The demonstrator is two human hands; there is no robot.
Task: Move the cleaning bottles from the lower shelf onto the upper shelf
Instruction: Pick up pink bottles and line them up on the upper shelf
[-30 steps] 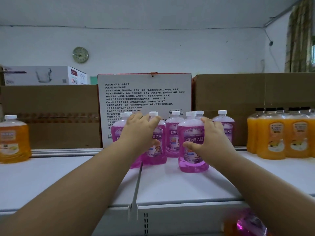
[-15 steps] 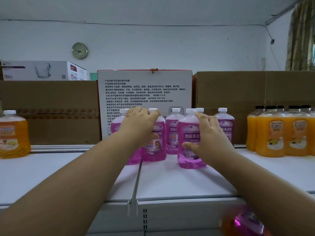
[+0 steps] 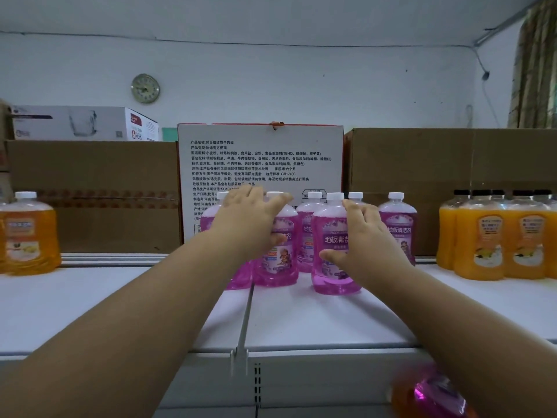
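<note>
Here, the scene by its parts:

Left hand: the left hand [image 3: 251, 224] lies against the shoulder of a purple floor-cleaner bottle [image 3: 278, 260] in the middle of the frame, fingers spread and only slightly bent over it. It reads as a loose hold or a release, not a firm clasp.

Right hand: the right hand [image 3: 366, 236] wraps the right side of the front purple bottle [image 3: 331, 251], thumb across the label and fingers curved round behind, so it grips that bottle.

Bottles placed: six or so purple bottles with white caps stand clustered on the white upper shelf [image 3: 301, 318], in front of a printed white carton [image 3: 260, 158].

Bottles left: a blurred purple bottle [image 3: 434, 393] shows at the lower right of the frame, below the shelf edge, so by that sign the job is not finished.

Neighbours: orange bottles [image 3: 494, 236] stand at the right edge, another orange bottle [image 3: 27, 233] at the left. Brown cartons [image 3: 437, 164] line the back.

Risk, toppling: the purple bottles stand touching or just beside one another, so a sideways drag of either wrist on leaving could knock one into the rest.

Risk, divider: the left-hand bottle sits close to the shelf divider rail [image 3: 244, 321]; set partly on it, the bottle would probably rock.

Risk, front edge: the front bottle is nearest the person and would likely be the first to fall forward if nudged.
</note>
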